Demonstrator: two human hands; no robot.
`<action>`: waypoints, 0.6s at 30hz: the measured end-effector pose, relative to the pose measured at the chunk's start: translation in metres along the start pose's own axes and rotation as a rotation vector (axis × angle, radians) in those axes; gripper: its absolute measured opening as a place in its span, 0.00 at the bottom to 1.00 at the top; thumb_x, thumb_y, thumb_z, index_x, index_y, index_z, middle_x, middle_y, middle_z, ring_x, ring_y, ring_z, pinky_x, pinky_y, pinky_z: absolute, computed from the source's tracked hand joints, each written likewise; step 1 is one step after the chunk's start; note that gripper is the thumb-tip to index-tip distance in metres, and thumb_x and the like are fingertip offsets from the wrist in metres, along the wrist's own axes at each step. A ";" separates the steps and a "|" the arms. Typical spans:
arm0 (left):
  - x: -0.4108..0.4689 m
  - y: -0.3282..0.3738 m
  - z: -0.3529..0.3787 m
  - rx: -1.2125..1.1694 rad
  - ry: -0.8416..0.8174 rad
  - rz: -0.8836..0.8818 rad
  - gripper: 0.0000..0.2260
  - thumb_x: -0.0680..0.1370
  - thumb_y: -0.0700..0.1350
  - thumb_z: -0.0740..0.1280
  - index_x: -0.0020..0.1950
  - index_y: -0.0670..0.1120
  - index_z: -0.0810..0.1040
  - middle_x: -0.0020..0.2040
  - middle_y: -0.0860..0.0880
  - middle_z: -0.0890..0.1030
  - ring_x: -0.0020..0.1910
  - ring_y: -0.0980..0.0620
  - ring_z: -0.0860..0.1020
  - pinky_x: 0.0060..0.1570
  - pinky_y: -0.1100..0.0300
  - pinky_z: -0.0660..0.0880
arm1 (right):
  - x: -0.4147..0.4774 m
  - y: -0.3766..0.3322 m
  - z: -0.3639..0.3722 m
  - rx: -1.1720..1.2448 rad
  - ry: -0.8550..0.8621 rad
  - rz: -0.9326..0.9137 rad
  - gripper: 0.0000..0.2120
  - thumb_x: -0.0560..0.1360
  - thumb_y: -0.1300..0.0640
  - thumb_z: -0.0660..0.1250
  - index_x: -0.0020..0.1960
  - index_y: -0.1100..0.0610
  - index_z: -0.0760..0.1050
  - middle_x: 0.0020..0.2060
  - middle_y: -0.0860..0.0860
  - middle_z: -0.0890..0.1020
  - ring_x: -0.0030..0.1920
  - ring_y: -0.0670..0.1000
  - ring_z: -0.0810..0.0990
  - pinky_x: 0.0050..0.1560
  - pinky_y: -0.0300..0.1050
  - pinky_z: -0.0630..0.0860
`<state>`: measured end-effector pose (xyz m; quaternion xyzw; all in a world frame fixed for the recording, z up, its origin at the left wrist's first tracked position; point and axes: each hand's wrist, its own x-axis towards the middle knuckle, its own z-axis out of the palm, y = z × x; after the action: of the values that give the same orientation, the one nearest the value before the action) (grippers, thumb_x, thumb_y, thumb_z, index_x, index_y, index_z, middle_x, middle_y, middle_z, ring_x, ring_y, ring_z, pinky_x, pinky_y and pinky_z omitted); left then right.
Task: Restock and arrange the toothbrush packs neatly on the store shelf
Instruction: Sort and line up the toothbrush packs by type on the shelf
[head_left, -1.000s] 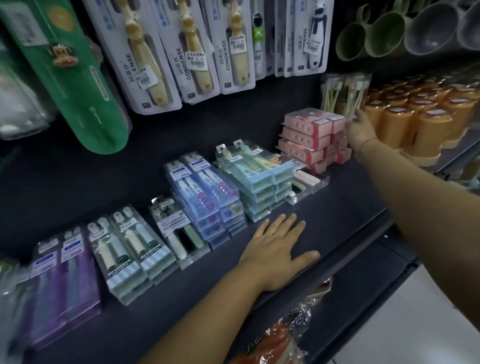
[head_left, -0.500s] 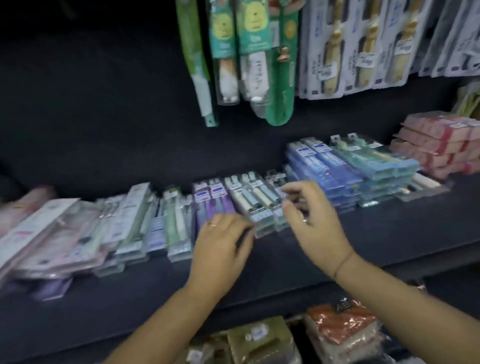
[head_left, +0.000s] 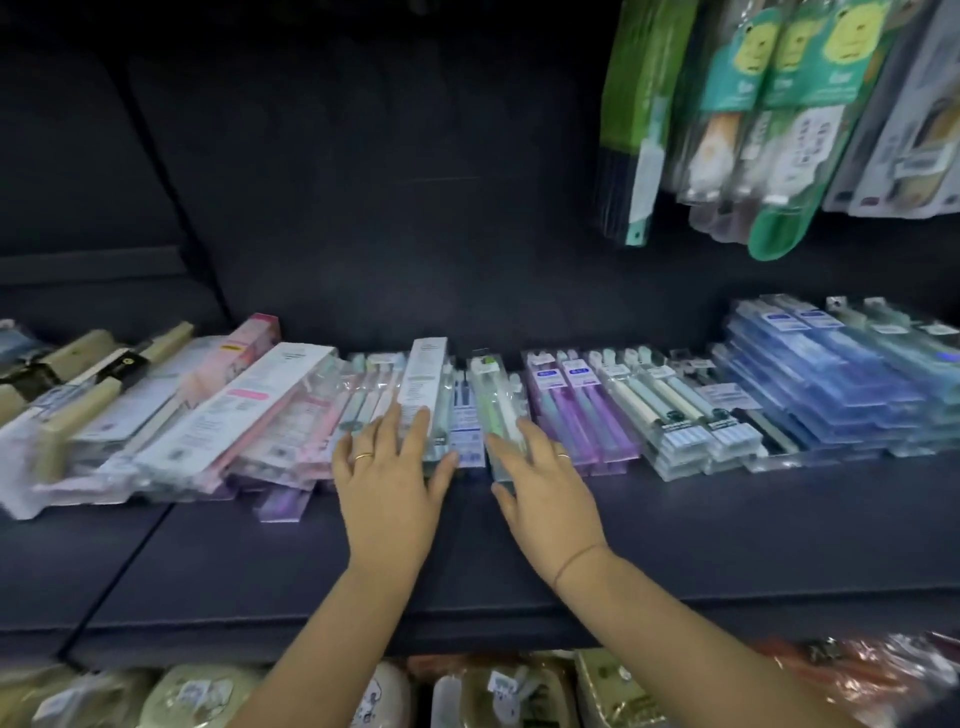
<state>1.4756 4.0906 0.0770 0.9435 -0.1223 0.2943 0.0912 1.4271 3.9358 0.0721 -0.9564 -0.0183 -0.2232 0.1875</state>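
Note:
A row of clear toothbrush packs lies along the back of the dark shelf (head_left: 519, 545). My left hand (head_left: 389, 488) rests with spread, straight fingers on a white-label pack (head_left: 423, 384) and the pastel packs beside it. My right hand (head_left: 545, 493) lies flat with straight fingers on a green-and-white pack (head_left: 491, 395). Between the hands sits a blue-label pack (head_left: 464, 415). To the right lie purple packs (head_left: 576, 400), then white-and-green packs (head_left: 670, 410) and tall blue stacks (head_left: 831, 384). Left of my hands, pink and white packs (head_left: 249, 410) lie askew in a loose pile.
Beige-handled items (head_left: 78, 395) lie at the far left. Green carded brushes (head_left: 779, 104) hang at the top right. Bagged goods (head_left: 519, 691) fill the lower shelf beneath my arms. The shelf's front strip is bare dark board.
The view has shifted left along the shelf. Both hands have moved forward and flattened onto the packs in the middle; the right hand's curled fingers have straightened.

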 end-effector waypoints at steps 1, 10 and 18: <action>0.001 -0.001 0.001 0.002 0.013 -0.018 0.25 0.77 0.61 0.56 0.63 0.46 0.79 0.63 0.41 0.79 0.58 0.38 0.77 0.59 0.42 0.68 | -0.002 0.002 0.001 -0.023 0.059 0.001 0.26 0.66 0.61 0.78 0.63 0.54 0.78 0.64 0.59 0.76 0.56 0.62 0.80 0.43 0.51 0.81; 0.010 -0.012 0.009 -0.145 0.163 -0.082 0.20 0.74 0.59 0.65 0.57 0.48 0.82 0.57 0.47 0.83 0.56 0.42 0.77 0.57 0.46 0.65 | -0.016 0.012 -0.006 -0.065 0.280 0.117 0.17 0.63 0.57 0.81 0.48 0.55 0.80 0.49 0.53 0.80 0.46 0.57 0.80 0.40 0.47 0.79; 0.010 -0.003 -0.002 -0.512 0.281 -0.152 0.13 0.73 0.46 0.73 0.55 0.43 0.82 0.54 0.46 0.83 0.52 0.44 0.78 0.55 0.52 0.70 | -0.022 0.012 -0.013 0.235 0.333 0.372 0.14 0.69 0.55 0.77 0.53 0.53 0.79 0.51 0.45 0.72 0.48 0.53 0.76 0.48 0.49 0.78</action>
<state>1.4834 4.0924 0.0836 0.8463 -0.1076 0.3737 0.3641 1.4035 3.9213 0.0694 -0.8651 0.1631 -0.3354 0.3354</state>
